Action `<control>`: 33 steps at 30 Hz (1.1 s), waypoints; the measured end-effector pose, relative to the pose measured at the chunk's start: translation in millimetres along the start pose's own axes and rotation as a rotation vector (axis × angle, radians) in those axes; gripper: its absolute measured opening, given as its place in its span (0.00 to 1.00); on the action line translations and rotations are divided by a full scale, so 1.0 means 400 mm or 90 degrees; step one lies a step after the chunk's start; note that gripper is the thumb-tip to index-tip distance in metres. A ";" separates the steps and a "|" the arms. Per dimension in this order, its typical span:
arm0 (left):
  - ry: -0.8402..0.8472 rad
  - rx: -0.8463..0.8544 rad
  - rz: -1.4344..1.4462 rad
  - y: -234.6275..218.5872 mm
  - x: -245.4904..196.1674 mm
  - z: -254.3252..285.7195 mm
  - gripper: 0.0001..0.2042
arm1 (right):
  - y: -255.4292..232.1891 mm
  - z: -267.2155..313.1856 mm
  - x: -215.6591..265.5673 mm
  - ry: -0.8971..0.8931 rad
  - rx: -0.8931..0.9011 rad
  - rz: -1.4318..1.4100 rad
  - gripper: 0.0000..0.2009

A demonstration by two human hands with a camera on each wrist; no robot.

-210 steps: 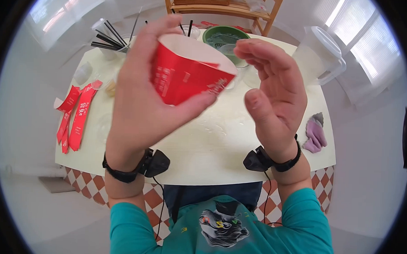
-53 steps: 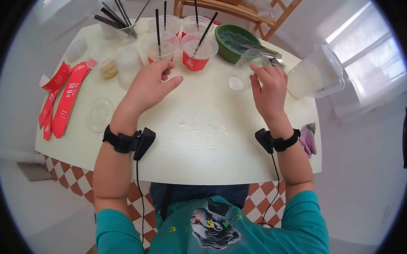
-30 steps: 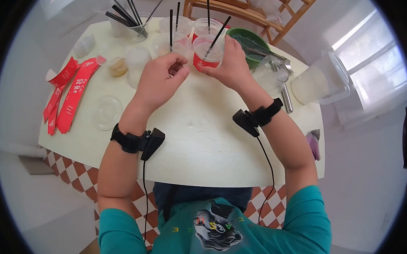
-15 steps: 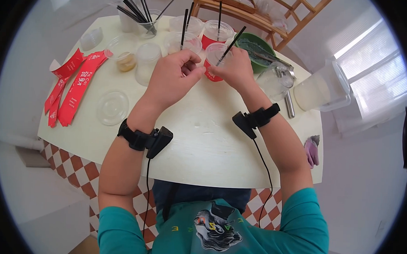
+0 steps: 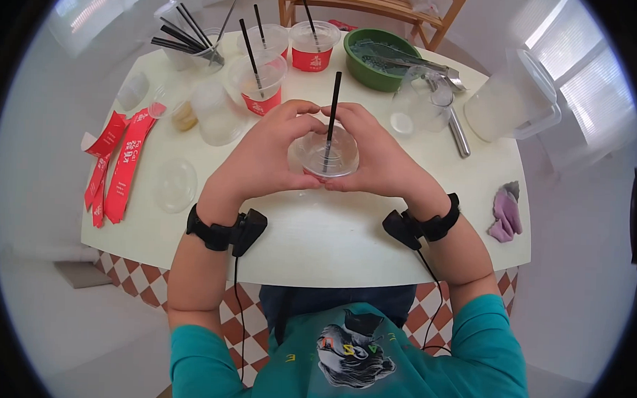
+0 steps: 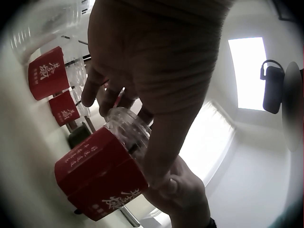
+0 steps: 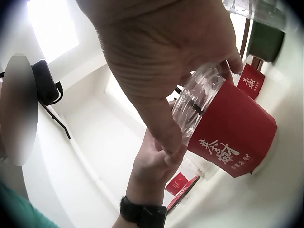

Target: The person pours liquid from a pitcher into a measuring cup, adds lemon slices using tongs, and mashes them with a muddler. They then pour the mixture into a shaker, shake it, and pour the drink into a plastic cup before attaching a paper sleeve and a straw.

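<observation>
A clear plastic cup point(image 5: 325, 151) with a black straw point(image 5: 335, 101) stands between the two hands near the middle of the table. The left hand point(image 5: 267, 151) curls round its left side and the right hand point(image 5: 376, 159) round its right side, thumbs meeting at the near rim. In the left wrist view the cup's red paper sleeve point(image 6: 99, 173) shows white characters, below the left hand point(image 6: 152, 61). From the right wrist view, the red sleeve point(image 7: 232, 133) sits under the clear rim that the right hand point(image 7: 166, 61) grips.
Behind are several sleeved cups with straws point(image 5: 261, 78), a straw holder point(image 5: 207, 58) and a green bowl point(image 5: 379, 75). Red strips point(image 5: 128, 164) and a clear lid point(image 5: 176, 185) lie left. A clear pitcher point(image 5: 501, 100), metal tool point(image 5: 458, 134) and purple cloth point(image 5: 506, 214) are right.
The cup has come from the row at the back towards the person, held by the right hand. Both hands now surround it, where the left hand was beside it before.
</observation>
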State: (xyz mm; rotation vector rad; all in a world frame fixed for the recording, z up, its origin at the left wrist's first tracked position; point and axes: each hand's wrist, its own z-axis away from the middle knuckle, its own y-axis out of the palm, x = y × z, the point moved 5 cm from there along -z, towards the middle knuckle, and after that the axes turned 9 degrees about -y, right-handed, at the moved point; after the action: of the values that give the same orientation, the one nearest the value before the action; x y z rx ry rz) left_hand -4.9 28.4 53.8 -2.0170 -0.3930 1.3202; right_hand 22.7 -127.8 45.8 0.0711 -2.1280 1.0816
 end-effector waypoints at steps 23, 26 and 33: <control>-0.008 -0.002 0.029 0.015 -0.006 -0.002 0.30 | -0.027 -0.001 -0.012 0.000 -0.228 -0.049 0.09; -0.006 -0.003 0.028 0.010 -0.004 -0.002 0.30 | -0.020 -0.004 -0.001 -0.005 -0.219 -0.046 0.07; 0.000 0.001 0.038 0.014 0.000 -0.003 0.29 | -0.013 -0.001 -0.007 -0.017 -0.232 -0.007 0.06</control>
State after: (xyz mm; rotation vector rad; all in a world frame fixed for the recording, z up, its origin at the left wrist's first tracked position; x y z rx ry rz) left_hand -4.3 23.9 50.1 -2.0425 -0.3342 1.3556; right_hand 26.8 -131.5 47.7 -0.0757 -2.3109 0.6750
